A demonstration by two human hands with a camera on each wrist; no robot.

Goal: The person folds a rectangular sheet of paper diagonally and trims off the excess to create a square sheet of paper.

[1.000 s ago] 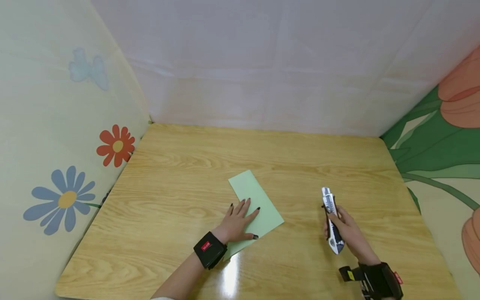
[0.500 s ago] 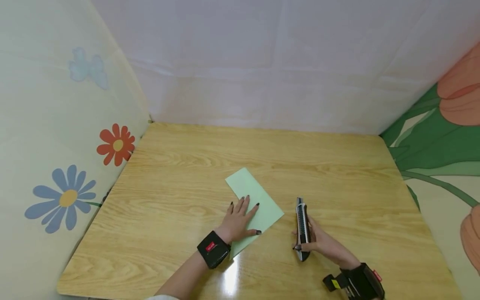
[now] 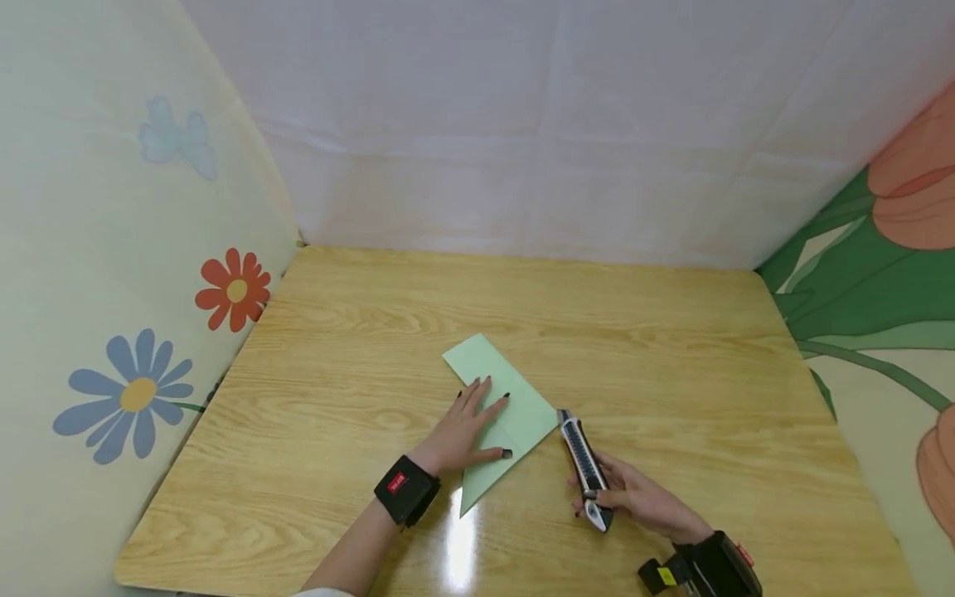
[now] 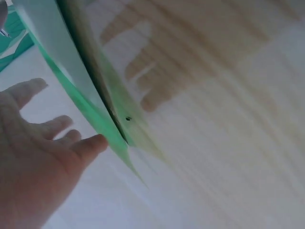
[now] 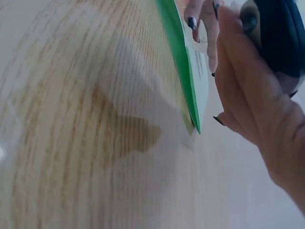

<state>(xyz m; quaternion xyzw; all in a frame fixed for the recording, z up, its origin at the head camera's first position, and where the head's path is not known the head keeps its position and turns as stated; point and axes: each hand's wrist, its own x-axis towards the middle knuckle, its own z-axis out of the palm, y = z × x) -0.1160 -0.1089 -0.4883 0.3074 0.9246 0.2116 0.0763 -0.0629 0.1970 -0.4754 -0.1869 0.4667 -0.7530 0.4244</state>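
Note:
A folded sheet of light green paper (image 3: 522,406) lies slanted on the table. My left hand (image 3: 458,435) rests on its left part with straight, spread fingers. In the left wrist view the fingers (image 4: 90,145) lie along the paper's edge (image 4: 102,119). My right hand (image 3: 627,493) grips a silver and black utility knife (image 3: 585,460), whose tip is right at the paper's right corner. From the right wrist, the knife is a dark handle (image 5: 281,36) in my right hand (image 5: 257,90), and the green paper edge (image 5: 183,62) slants beyond it.
The wood-grain table (image 3: 358,332) runs back to a pale cloth wall (image 3: 522,166). A flower-printed panel (image 3: 134,249) borders it on the left. On the right stands another panel (image 3: 880,290) with large tulips. Both wrists wear black straps (image 3: 406,491).
My right hand has carried the utility knife left to the paper's corner, and the knife now tilts the other way. The paper has shifted slightly left and up under my left hand.

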